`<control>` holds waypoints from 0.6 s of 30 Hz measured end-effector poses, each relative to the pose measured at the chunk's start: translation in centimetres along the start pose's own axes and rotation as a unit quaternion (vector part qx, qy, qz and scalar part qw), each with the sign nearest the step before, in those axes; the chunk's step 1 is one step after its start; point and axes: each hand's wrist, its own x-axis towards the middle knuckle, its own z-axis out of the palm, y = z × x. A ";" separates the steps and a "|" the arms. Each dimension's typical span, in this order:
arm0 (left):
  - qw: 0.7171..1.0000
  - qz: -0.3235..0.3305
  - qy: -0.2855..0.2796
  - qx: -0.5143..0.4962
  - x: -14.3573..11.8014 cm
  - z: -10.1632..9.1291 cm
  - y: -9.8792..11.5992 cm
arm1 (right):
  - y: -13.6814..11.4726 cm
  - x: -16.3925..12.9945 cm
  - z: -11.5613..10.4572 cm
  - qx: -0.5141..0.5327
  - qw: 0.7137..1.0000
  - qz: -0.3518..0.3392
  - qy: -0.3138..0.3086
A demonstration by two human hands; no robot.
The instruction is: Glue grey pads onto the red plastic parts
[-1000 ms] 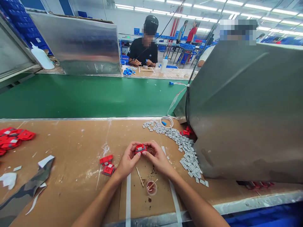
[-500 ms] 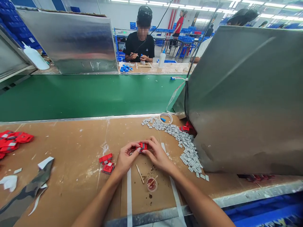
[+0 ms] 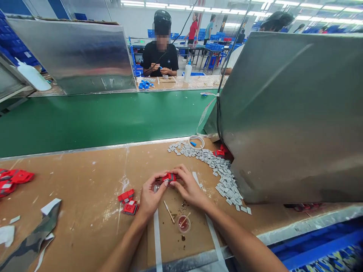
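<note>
My left hand [image 3: 151, 195] and my right hand [image 3: 189, 187] meet over the brown bench and pinch a small red plastic part [image 3: 169, 176] between their fingertips. Two more red parts [image 3: 128, 201] lie just left of my left hand. Below the hands rest a thin wooden stick [image 3: 169, 211] and a small round cap of reddish liquid [image 3: 183, 223] with another stick in it. A heap of small grey tiles [image 3: 219, 170] curves along the bench to the right of my right hand.
A large metal hood [image 3: 289, 113] stands at the right, with red parts [image 3: 221, 152] at its mouth. A green conveyor belt [image 3: 99, 117] runs behind the bench. Red parts [image 3: 13, 179] lie far left, camouflage fabric [image 3: 31, 238] front left. A person in black [image 3: 160, 56] works across.
My hands have stayed together on the red part, with small finger shifts. The view has drifted, so the bench things sit slightly lower and further left.
</note>
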 end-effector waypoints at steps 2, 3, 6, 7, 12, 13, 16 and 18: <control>1.000 -0.002 -0.007 -0.027 0.0 0.3 0.0 | 0.1 0.1 0.1 0.090 0.995 0.027 0.026; 0.999 -0.009 -0.016 -0.039 0.0 0.3 0.0 | 0.2 0.1 0.2 0.132 0.990 0.041 0.024; 0.998 -0.026 -0.031 -0.045 0.0 0.3 -0.1 | 0.3 0.1 0.4 0.171 0.983 0.071 0.006; 0.999 -0.024 -0.027 -0.034 0.1 0.2 -0.1 | 0.2 0.0 0.5 0.146 0.987 0.070 0.013; 0.998 0.038 -0.033 0.040 0.2 -0.4 -0.4 | -0.2 0.0 0.1 -0.012 1.000 0.007 0.017; 0.997 0.050 -0.042 0.051 0.2 -0.4 -0.4 | -0.3 0.0 0.0 -0.018 1.000 0.000 0.002; 0.991 0.076 -0.058 0.093 0.1 -0.7 -0.1 | -0.3 -0.2 -0.2 -0.022 0.999 -0.002 -0.025; 0.985 0.094 -0.066 0.128 0.0 -0.9 0.3 | 0.0 -0.3 0.0 -0.028 0.999 0.004 -0.027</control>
